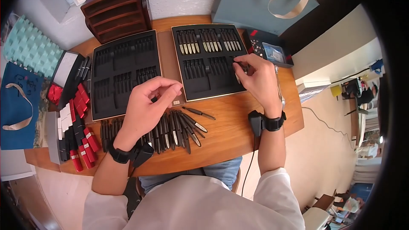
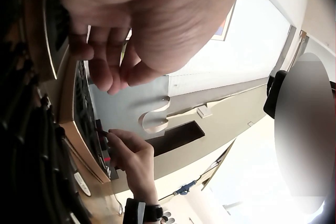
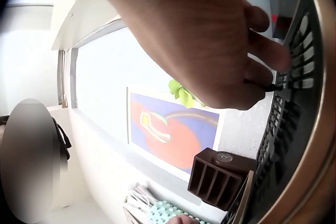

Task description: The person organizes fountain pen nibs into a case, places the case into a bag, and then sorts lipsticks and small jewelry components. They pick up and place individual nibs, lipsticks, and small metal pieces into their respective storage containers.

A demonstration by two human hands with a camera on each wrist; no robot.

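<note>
My right hand point(image 1: 257, 79) pinches a small dark pen-like piece point(image 3: 262, 85) between thumb and fingers, over the lower right part of the right black tray point(image 1: 208, 87). Several pieces with pale tips point(image 1: 211, 41) lie in that tray's upper compartments, and dark ones point(image 1: 194, 68) lie below. Loosely curled, my left hand point(image 1: 147, 106) hovers near the gap between the two trays; the left wrist view shows nothing in its fingers point(image 2: 107, 79). Beneath and beside it, many loose dark pieces point(image 1: 172, 130) lie on the wooden table. One piece point(image 1: 198, 113) lies apart from them.
The left black tray point(image 1: 108, 104) holds more dark pieces. Red, white and black small boxes point(image 1: 79, 123) are piled at the left. Behind stand a brown wooden rack point(image 1: 115, 12) and a grey-blue bag point(image 1: 255, 4). An open dark box point(image 1: 270, 49) sits beyond the right tray.
</note>
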